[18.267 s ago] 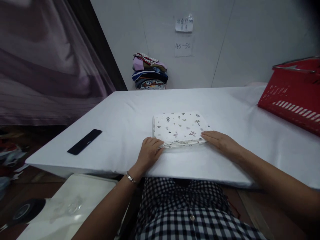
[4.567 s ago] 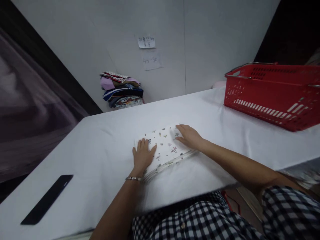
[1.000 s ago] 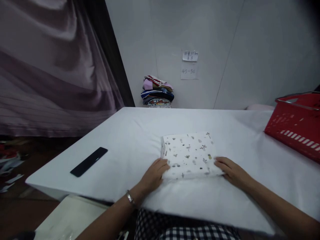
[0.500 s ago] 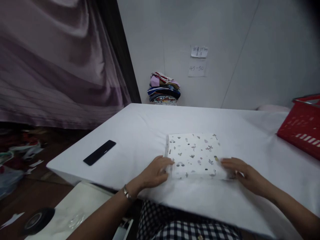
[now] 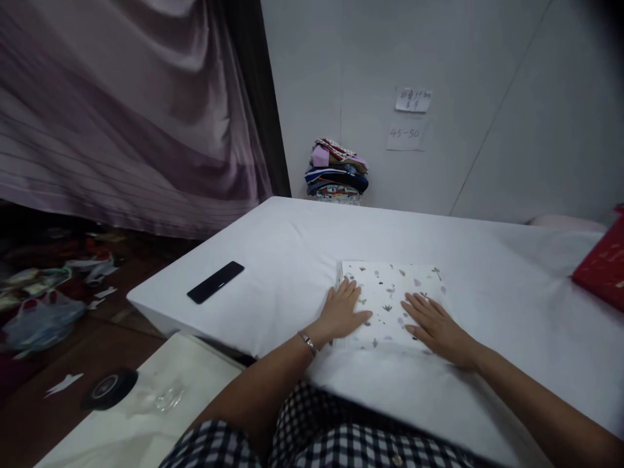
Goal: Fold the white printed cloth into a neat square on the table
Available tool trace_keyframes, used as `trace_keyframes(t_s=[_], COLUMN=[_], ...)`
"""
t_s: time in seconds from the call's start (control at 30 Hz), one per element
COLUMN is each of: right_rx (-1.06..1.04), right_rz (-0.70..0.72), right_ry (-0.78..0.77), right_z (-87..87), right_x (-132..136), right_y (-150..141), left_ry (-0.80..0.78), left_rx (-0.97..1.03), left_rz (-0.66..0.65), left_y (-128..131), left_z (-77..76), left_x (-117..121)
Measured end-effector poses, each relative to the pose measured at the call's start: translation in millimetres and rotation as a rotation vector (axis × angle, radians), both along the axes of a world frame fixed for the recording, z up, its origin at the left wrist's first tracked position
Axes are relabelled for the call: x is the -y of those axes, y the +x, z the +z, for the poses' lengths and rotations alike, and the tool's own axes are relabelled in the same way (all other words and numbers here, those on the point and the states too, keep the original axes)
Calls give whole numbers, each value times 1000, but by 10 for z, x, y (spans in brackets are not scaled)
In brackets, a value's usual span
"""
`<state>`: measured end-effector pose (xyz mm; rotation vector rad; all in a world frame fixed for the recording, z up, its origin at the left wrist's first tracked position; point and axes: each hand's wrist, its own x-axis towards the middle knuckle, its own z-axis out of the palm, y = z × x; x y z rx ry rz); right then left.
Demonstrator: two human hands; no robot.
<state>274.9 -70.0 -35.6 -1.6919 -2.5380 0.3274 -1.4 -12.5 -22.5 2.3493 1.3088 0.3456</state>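
A folded white cloth with small printed figures (image 5: pixel 390 289) lies flat on the white-covered table (image 5: pixel 292 260). My left hand (image 5: pixel 342 312) rests palm down on its near left part, fingers stretched out. My right hand (image 5: pixel 433 325) lies flat on its near right part, fingers spread. A bracelet sits on my left wrist. Neither hand holds anything.
A black phone (image 5: pixel 215 282) lies near the table's left edge. A stack of folded clothes (image 5: pixel 337 172) stands at the wall behind. A red basket (image 5: pixel 602 266) shows at the far right. Left of the table are a curtain, litter on the floor, and a low white surface with a black roll (image 5: pixel 108 388).
Both hands have moved from the cloth's near corners up onto its top and now lie flat on it. My view has swung to the left.
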Motion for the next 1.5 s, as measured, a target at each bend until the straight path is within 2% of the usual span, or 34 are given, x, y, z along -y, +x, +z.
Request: trace_keyframes(t_s=[0.1,0.2,0.27,0.33,0.4,0.53,0.7,0.9,1.0,1.13,1.23,1.3,1.4,1.5], right_rx=[-40,-84,-82,-36,35,109,113,89,43,-88,-99,-76,-91,-120], right_rz=[-17,-77,-113,-146,-171,-172,-147,-157,-174,-208,-305,-405,-496,-496], right_ry=[-30,61,164,213,212,224,249,228,184,156,237,209,103,81], right_z=[110,196,176,87,-34,-191,-188,-197,-161,2,143,191,172,104], right_x=[-92,-281,-417,-522,-574,-567,-553,-544,-557,-737,-970,-1110,-1240,-1285], right_y=[11,-35,-92,-156,-212,-251,-226,-243,-252,-170,-13,111,257,305], left_ry=[50,117,23,-90,-116,-23,-68,-119,-67,-46,-52,-48,-53,-49], left_rx=[110,186,173,127,81,33,25,73,135,142,142,148,160,189], left_rz=[111,359,512,578,575,546,531,566,558,496,499,515,535,555], left_y=[1,5,9,19,31,32,-7,42,120,209,232,232,226,225], left_z=[52,96,102,88,59,6,22,83,77,24,-20,-35,-34,-22], left_x=[-124,-341,-484,-585,-633,-628,-643,-807,-924,-1042,-1087,-1103,-1115,-1120])
